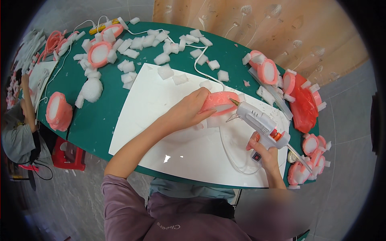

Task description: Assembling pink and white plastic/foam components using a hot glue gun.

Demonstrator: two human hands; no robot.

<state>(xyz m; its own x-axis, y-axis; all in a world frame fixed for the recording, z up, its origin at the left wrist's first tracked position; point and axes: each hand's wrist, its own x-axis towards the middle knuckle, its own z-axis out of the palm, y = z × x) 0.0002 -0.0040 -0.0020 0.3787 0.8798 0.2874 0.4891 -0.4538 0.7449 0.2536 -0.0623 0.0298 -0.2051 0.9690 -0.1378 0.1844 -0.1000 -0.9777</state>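
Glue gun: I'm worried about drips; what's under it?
Beneath the glue gun, white board and, by its nozzle, a pink ring show; whatever its body covers is hidden.

With our left hand (187, 108) we are gripping a round pink ring with a white centre (213, 101), above a glossy white flat sheet (148, 140). In our right hand (265, 152) we are holding a white plastic glue gun (255, 116), whose nozzle is pointing at the ring's edge. Many small white foam blocks (136, 42) are lying on the green table (102, 126), and a red plastic bag (302, 106) is resting at the right.
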